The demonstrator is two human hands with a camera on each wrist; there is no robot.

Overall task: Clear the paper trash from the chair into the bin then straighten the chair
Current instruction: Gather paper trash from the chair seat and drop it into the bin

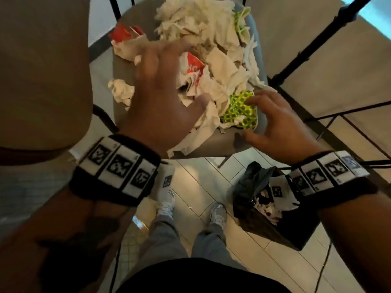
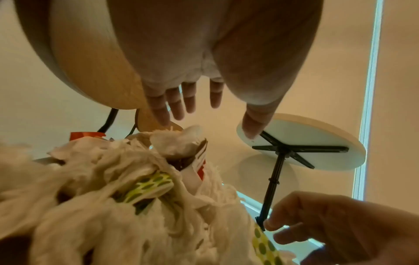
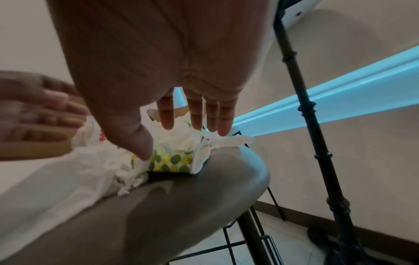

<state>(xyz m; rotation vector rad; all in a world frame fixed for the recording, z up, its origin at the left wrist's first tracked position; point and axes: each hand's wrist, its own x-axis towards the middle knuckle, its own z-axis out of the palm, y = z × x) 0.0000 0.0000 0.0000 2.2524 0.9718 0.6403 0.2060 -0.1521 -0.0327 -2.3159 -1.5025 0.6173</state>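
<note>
A grey chair seat (image 1: 211, 144) holds a heap of crumpled white paper (image 1: 198, 24), red-printed wrappers (image 1: 193, 68) and a green-dotted paper piece (image 1: 239, 108). My left hand (image 1: 163, 89) hovers spread over the middle of the heap, fingers straight, holding nothing; in the left wrist view its fingers (image 2: 172, 102) hang just above the paper (image 2: 127, 179). My right hand (image 1: 273, 117) reaches in at the seat's right front corner, fingers spread by the dotted piece (image 3: 172, 161), thumb close to it. A bin (image 1: 273, 206) lined with a black bag stands on the floor, below my right wrist.
A round wooden table (image 1: 38, 70) stands close on the left. A black tripod leg (image 1: 317, 39) and thin black metal frame (image 1: 349, 115) stand to the right of the chair. My feet (image 1: 167, 204) are on the tiled floor just in front of the chair.
</note>
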